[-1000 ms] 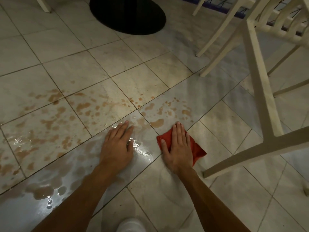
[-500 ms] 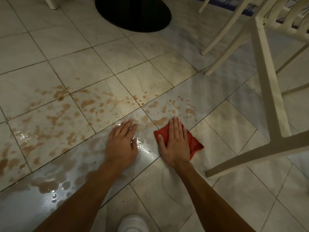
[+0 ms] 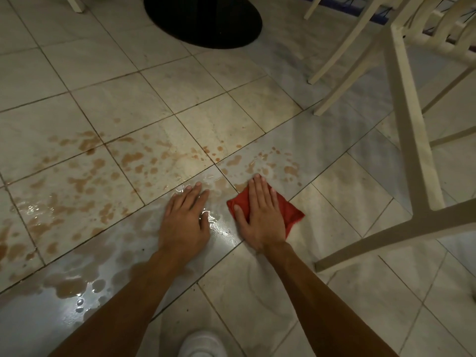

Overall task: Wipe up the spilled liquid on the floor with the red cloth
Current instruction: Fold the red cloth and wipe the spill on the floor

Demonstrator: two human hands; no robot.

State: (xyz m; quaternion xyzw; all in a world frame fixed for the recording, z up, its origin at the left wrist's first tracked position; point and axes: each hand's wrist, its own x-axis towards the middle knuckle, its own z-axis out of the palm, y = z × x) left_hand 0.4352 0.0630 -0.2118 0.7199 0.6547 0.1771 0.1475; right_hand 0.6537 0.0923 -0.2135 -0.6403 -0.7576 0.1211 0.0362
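Note:
A folded red cloth [image 3: 292, 213] lies flat on the tiled floor. My right hand [image 3: 261, 215] presses down on it with straight fingers, covering most of it. My left hand [image 3: 184, 217] rests flat on the wet tile just left of the cloth, fingers straight. Brown spilled liquid [image 3: 85, 181] is spattered in spots and puddles across the tiles to the left and ahead of both hands. More spots [image 3: 268, 161] lie just beyond my right fingertips. A larger puddle [image 3: 69, 287] sits beside my left forearm.
White chair legs and a crossbar [image 3: 412, 161] stand close on the right. A black round table base [image 3: 206, 19] sits ahead at the top. My white shoe [image 3: 202, 343] shows at the bottom edge.
My right hand has pushed the red cloth a little forward, over the brown spot that lay ahead of it. My left hand has stayed planted on the wet tile.

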